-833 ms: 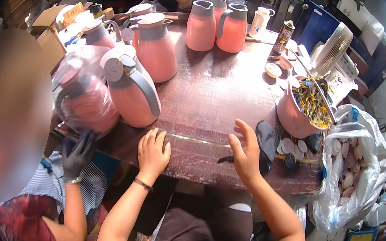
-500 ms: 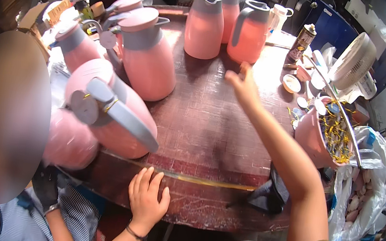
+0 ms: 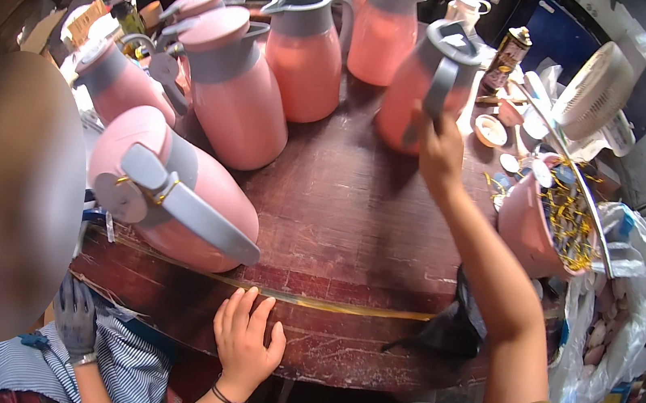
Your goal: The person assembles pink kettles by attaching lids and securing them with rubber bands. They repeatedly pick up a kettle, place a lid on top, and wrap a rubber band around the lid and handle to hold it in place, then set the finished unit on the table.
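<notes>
Right hand (image 3: 441,152) closed on a grey handle (image 3: 439,90)

I had my right fingers wrapped around the handle of an open-topped pink thermal jug (image 3: 403,102), which was right of centre toward the far edge of the tabletop (image 3: 335,236). Blur softened its outline, and I could not tell whether its base touched the wood. My left hand (image 3: 248,338) lay open, fingers spread on the near edge.

Two more open-topped jugs (image 3: 303,72) stood toward the far edge, another mostly hidden behind them. A lidded jug (image 3: 212,207) stood at the near edge, to the left; other lidded jugs (image 3: 237,109) overlapped beyond it, the rearmost showing little besides its lid.

By the right edge, a pink bucket (image 3: 528,224) held a yellow tangle (image 3: 566,225) I could not sort out. My right forearm (image 3: 492,281) partly covered a dark, cloth-like item (image 3: 470,323). A co-worker's gloved hand (image 3: 77,317) showed just off the near edge, at left.
</notes>
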Motion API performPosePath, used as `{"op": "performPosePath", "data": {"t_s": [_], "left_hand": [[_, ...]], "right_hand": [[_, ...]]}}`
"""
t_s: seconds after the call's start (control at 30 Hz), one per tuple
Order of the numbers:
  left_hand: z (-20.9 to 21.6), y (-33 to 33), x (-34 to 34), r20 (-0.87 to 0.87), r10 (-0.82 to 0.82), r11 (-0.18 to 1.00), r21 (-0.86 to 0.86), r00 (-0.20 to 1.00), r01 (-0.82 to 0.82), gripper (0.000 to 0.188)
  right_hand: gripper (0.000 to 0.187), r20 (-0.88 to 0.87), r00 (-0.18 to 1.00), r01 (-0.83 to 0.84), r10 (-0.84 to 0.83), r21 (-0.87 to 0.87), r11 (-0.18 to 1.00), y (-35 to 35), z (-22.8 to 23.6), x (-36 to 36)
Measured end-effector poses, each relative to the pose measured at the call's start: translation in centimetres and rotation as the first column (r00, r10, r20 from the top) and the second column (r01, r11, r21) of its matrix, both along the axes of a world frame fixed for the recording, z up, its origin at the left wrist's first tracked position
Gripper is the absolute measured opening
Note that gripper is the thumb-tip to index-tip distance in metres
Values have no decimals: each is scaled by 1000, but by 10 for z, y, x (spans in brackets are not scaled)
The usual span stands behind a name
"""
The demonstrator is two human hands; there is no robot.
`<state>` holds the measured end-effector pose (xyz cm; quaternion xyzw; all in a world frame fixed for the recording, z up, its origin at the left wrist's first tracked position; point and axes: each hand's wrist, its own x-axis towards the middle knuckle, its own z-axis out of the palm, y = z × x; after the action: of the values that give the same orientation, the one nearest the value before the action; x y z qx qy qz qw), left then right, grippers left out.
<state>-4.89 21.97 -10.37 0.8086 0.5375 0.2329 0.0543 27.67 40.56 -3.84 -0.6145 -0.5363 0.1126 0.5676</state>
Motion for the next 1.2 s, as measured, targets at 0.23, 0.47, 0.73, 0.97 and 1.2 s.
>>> {"op": "performPosePath", "data": {"t_s": [0.23,0.47,0.73,0.97,1.2], "left_hand": [[-2,0,-9,178,-30,1000,12,983,29,25],[91,-94,21,880,-264,827,-5,395,562,65],[84,-162,80,95,-554,579,-670,827,465,64],[64,-147,91,417,-375,471,-683,828,557,46],[76,-135,103,157,-476,405,-834,865,374,52]], "right_hand": [[58,-187,899,-388,395,75,919,-294,52,-60],[35,-227,835,-515,501,-3,857,-455,28,-74],[30,-609,783,-322,127,-222,920,-536,-57,-58],[26,323,914,406,-246,-721,561,-607,-269,51],[27,440,892,440,102,-898,26,-544,-379,85]]}}
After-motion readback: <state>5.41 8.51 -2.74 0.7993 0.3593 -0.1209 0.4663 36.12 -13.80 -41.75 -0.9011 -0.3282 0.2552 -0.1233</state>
